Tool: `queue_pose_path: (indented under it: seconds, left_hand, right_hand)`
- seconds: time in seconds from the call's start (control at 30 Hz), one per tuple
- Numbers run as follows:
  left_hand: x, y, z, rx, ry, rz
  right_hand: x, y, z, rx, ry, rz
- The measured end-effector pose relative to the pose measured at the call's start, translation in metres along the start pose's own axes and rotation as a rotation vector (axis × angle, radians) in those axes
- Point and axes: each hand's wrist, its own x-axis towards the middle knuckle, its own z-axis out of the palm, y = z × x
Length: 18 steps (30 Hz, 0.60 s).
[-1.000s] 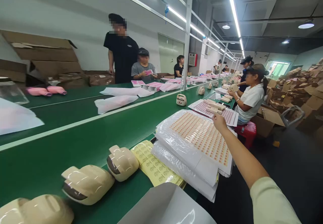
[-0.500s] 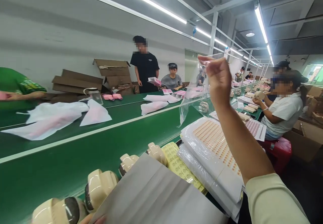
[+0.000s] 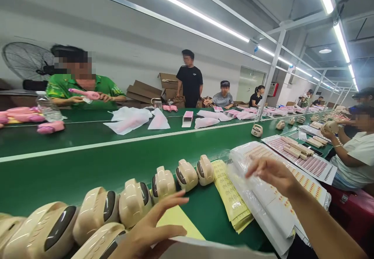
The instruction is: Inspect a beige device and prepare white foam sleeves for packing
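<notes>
Cream plastic housings point(image 3: 163, 181) stand in a row along the near edge of the green conveyor belt point(image 3: 87, 165); my left hand point(image 3: 152, 231) lies just in front of them, fingers spread, resting on a pale sheet point(image 3: 204, 249) and gripping nothing. Right of the yellow label sheets point(image 3: 230, 196), my right hand point(image 3: 270, 173) hovers loosely open over the plastic-wrapped sticker sheets point(image 3: 280, 200).

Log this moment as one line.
left hand: open, on grey sheet | right hand: over label sheets | beige housings: row on belt
</notes>
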Motion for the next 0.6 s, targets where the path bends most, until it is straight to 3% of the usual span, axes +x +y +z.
queue_pose_path:
  seconds: [0.1,0.2,0.3,0.4,0.47,0.53,0.6]
  left_hand:
    - [0.008,0.011,0.011,0.099,-0.05,0.101]
    - [0.025,0.022,0.031,0.098,-0.157,0.163]
    - [0.034,0.025,0.048,0.054,-0.205,0.162]
    - [0.032,0.022,0.054,0.026,-0.2,0.133]
    - [0.028,0.022,0.05,0.047,-0.152,0.114]
    - [0.025,0.023,0.043,0.086,-0.079,0.092]
    - [0.024,0.028,0.035,0.128,-0.033,0.096]
  right_hand:
    - [-0.013,0.0,0.035,0.446,-0.113,0.133]
    - [-0.022,-0.007,0.071,0.808,-0.054,0.153]
    - [-0.022,-0.023,0.081,0.967,0.031,0.124]
    - [-0.013,-0.032,0.06,0.913,0.138,0.054]
    - [-0.005,-0.028,0.037,0.76,0.21,0.005]
    - [0.002,-0.018,0.017,0.48,0.245,0.048]
    - [0.005,-0.001,0.008,0.105,0.162,0.188]
